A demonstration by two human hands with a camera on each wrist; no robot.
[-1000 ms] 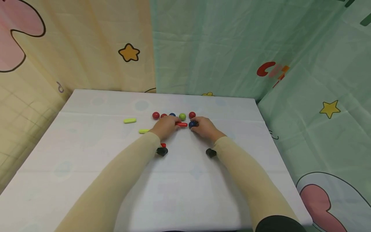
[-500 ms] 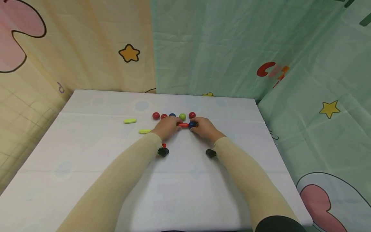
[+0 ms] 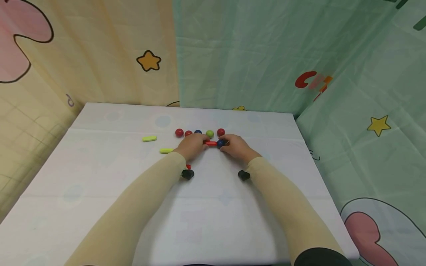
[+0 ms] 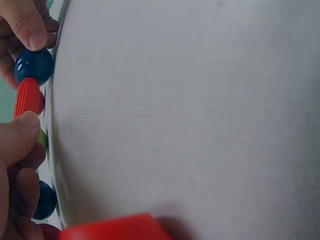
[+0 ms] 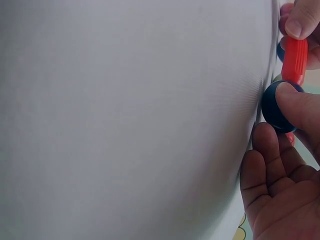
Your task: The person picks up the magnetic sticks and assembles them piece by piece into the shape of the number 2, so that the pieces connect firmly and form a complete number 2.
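My left hand [image 3: 192, 144] pinches a ridged red stick [image 3: 211, 143] near the middle of the table. Thumb and fingers of my right hand [image 3: 237, 146] grip a dark blue ball [image 3: 221, 143]. The stick's right end meets the ball in all three views; whether it goes into the ball cannot be told. In the left wrist view the red stick [image 4: 28, 97] runs straight from my left thumb to the blue ball [image 4: 34, 66]. The right wrist view has the thumb lying across the blue ball [image 5: 278, 106], with the red stick [image 5: 295, 61] beyond it.
Behind my hands lie red balls [image 3: 179, 132], a green ball [image 3: 209, 133] and another blue ball [image 3: 198, 131], partly hidden. Yellow-green sticks [image 3: 149, 138] lie to the left. Another red piece [image 3: 188, 167] shows beside my left wrist. A white cloth covers the table [image 3: 206, 221].
A second ago the red stick and blue ball stood slightly apart. My left hand has moved a little right, and the stick now touches the ball. The last half second shows hardly any motion.
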